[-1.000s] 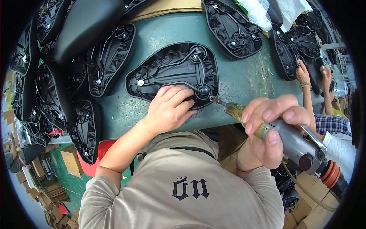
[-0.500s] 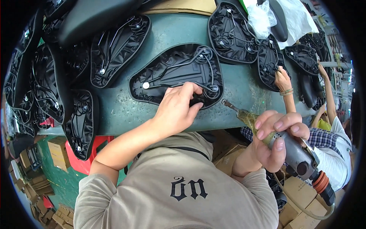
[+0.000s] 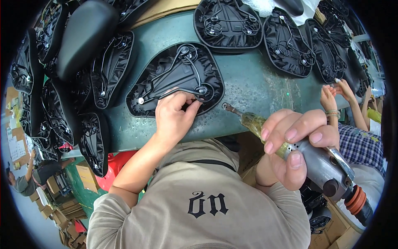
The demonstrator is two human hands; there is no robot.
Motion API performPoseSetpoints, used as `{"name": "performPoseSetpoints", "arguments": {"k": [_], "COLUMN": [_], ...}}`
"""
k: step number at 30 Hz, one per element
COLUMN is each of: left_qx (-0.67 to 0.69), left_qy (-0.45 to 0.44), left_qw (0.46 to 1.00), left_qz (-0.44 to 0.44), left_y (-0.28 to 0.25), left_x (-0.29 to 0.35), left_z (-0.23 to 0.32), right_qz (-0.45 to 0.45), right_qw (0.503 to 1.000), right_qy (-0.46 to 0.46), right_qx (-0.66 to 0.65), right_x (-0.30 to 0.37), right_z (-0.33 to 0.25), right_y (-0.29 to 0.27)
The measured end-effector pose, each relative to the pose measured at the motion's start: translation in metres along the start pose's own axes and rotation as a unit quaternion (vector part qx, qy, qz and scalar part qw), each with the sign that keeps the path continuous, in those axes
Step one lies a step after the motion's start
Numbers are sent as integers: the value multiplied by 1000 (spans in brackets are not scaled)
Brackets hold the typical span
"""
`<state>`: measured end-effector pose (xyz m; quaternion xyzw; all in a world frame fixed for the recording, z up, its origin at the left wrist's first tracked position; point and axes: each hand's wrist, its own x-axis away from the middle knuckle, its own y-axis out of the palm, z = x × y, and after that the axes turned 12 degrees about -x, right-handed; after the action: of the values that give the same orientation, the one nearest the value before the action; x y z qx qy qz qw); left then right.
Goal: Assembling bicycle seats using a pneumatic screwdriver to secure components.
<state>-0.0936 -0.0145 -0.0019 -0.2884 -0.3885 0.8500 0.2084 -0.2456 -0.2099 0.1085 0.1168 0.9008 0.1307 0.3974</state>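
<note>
An upturned black bicycle saddle lies on the green table, showing its wire rails, coil springs and gathered cover. My left hand is at its near edge. Its curled fingers reach inside and close round the near rail, beside a coil spring; the fingertips are partly hidden. My right hand grips a grey air ratchet wrench wrapped in yellowish tape at the neck. The tool's small head points toward the saddle, a short gap from its right edge.
More upturned saddles lie along the far side and right of the green table. Others are piled at the left, with one smooth saddle on top. At the right, a co-worker's hands are near another saddle. A red stool stands below the table.
The whole view has shifted, bringing the saddle further left in it. My left fingers have curled in more around the rail. My right hand keeps its hold on the air ratchet wrench.
</note>
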Motion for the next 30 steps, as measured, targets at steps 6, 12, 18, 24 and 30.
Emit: {"name": "performPoseSetpoints", "arguments": {"k": [6,12,18,24,30], "left_qx": [56,101,128,128,126], "left_qy": [-144,-151,-161,-150,-49], "left_qw": [980,980,975,963,960], "left_qz": [-123,-82,-80,-181,-247], "left_y": [-5,1,1,-6,-19], "left_x": [-6,-8,-3,-8,-6], "left_z": [10,12,8,4,-11], "right_qz": [7,49,55,39,19], "right_qw": [999,999,998,999,999], "right_qy": [-42,-18,-18,-10,30], "right_qx": [8,-12,6,26,28], "right_x": [-1,0,-8,-16,-15], "right_z": [7,10,15,28,42], "right_y": [0,16,25,32,42]}}
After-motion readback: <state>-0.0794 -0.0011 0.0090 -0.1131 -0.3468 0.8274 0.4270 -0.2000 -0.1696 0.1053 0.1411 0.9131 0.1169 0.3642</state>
